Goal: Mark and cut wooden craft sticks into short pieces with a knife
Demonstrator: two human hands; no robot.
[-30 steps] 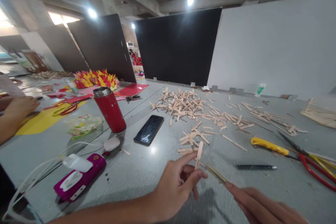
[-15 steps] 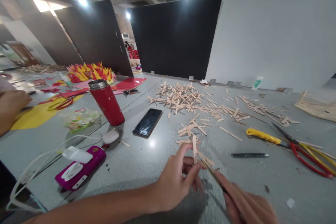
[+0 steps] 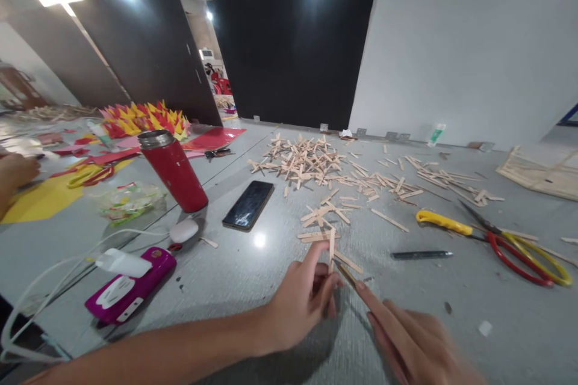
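Upright between the thumb and fingers of my left hand (image 3: 303, 298) is a small flat wooden stick (image 3: 332, 246). My right hand (image 3: 406, 331) grips a slim knife (image 3: 347, 273) with a narrow metal blade, its handle mostly hidden under the fingers. The blade's tip is close to the lower part of the held stick; I cannot tell whether they touch. Just beyond my hands, more wooden sticks (image 3: 325, 212) lie loose, with a larger heap of sticks (image 3: 304, 159) further back.
A red flask (image 3: 174, 171), a phone (image 3: 248, 206) and a purple power strip (image 3: 130, 289) with cables stand left. Scissors (image 3: 519, 255), a yellow-handled cutter (image 3: 445, 222) and a dark pen (image 3: 422, 255) lie right. Another person's hand (image 3: 18, 171) is at far left, by folded paper (image 3: 144, 119).
The knife and my right hand have shifted slightly, and the blade now sits at a different angle near the stick. My left hand keeps its hold. The whole view has moved a little.
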